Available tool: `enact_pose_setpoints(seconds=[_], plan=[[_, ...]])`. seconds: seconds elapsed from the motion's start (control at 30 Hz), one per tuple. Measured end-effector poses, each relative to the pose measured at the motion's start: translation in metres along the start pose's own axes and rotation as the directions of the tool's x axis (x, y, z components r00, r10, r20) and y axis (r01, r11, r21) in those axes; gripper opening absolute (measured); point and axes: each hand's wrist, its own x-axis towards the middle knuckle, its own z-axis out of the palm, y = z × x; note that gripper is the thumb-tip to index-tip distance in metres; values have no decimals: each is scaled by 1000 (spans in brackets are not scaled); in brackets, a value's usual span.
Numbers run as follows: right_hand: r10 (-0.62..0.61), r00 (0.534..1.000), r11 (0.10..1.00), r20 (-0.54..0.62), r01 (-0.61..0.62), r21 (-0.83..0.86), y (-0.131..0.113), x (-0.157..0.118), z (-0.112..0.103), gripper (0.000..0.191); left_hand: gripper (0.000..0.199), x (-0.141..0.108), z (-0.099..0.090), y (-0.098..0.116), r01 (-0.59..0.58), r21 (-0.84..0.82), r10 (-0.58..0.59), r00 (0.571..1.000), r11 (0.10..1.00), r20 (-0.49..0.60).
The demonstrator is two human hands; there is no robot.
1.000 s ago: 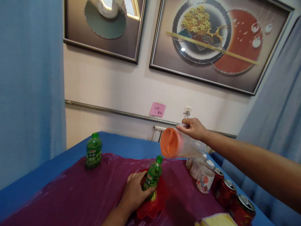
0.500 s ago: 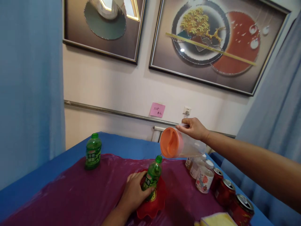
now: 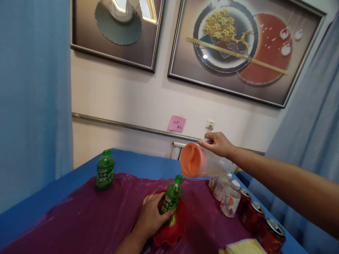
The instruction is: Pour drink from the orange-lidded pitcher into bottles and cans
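Note:
My left hand (image 3: pixel 152 216) is wrapped round a green plastic bottle (image 3: pixel 173 194), which is tilted a little, its open mouth upward, over a red scalloped plate (image 3: pixel 169 238). Up to the right, my right hand (image 3: pixel 218 144) grips the handle of a clear plastic pitcher (image 3: pixel 214 165) with an orange lid (image 3: pixel 191 160). The pitcher lies almost level, some liquid along its lower side, and its lid edge is right beside the bottle's mouth. A thin stream between them is too small to make out.
Another green bottle (image 3: pixel 105 171) stands at the left on the purple plastic sheet (image 3: pixel 111 215). Along the right edge are white-capped bottles (image 3: pixel 231 199), red cans (image 3: pixel 271 236) and a folded yellow cloth (image 3: pixel 246 247). A blue cover (image 3: pixel 143 160) shows beneath the sheet.

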Motion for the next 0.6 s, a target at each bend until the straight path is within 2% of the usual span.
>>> enact_pose_setpoints(seconds=[0.6], plan=[[3, 1000, 1000, 13, -3, -8, -1, 0, -1, 52, 60, 1, 0, 0, -10, -16, 10, 1000, 1000, -11]])
